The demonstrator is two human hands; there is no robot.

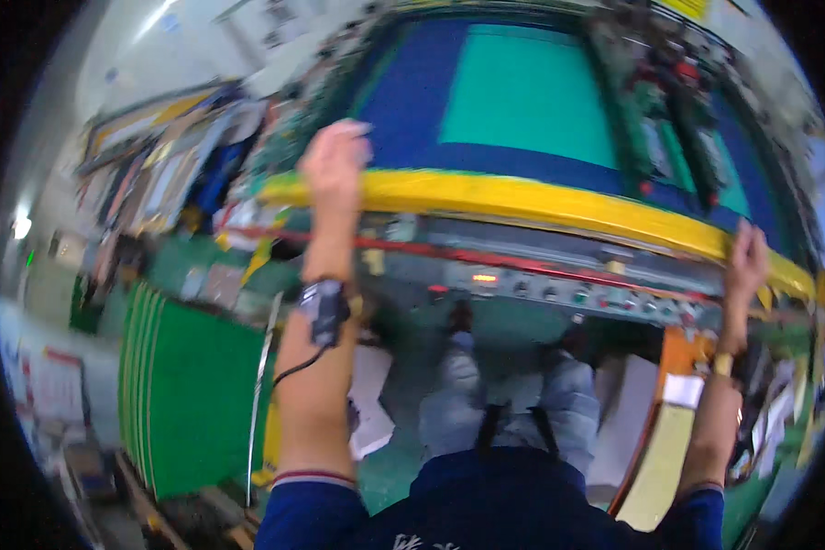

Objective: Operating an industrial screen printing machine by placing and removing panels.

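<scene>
A long yellow bar point(513, 194) runs across the front of a wide machine bed. Past its left end, my left hand point(336, 160) is raised with the fingers bent together; blur hides what they hold, if anything. At the bar's right end, my right hand point(747, 261) has its fingers over the yellow edge and seems to grip it. Behind the bar lies a dark blue sheet point(412, 87) with a large teal panel point(532, 92). A black device point(324, 312) with a cable is strapped to my left wrist.
Below the bar sits a control panel point(541, 286) with knobs and a lit display. A dark carriage point(683, 119) with red parts spans the bed's right side. Green boards point(188, 394) stand at left, beside a rack of flat frames point(165, 170). An orange-edged stand point(655, 458) is at right.
</scene>
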